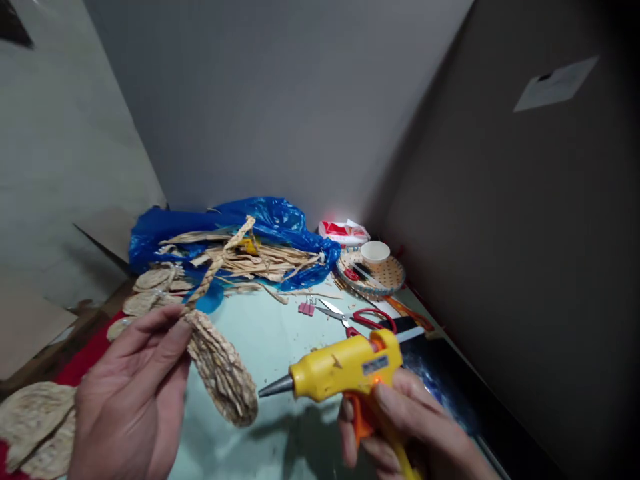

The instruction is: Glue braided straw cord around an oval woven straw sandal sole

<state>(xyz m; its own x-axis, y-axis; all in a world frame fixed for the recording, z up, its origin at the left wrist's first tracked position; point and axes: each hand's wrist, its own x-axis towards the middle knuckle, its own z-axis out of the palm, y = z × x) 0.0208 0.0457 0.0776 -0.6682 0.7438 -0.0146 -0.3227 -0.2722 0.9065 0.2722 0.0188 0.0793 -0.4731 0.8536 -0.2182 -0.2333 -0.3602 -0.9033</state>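
Between thumb and fingers, my left hand pinches a woven straw piece, long and oval, with a ridged surface. A braided straw strip rises from its top end, above my fingers. My right hand is wrapped round the handle of a yellow hot glue gun with an orange trigger. A clear glue stick pokes out of its back. The metal nozzle points left and is right beside the lower edge of the straw piece; whether it touches, I cannot tell.
A blue plastic bag with dry straw strips lies at the back. Red-handled scissors and a pink binder clip lie mid-table. A woven tray bears a white bowl. Woven straw pieces lie at the left.
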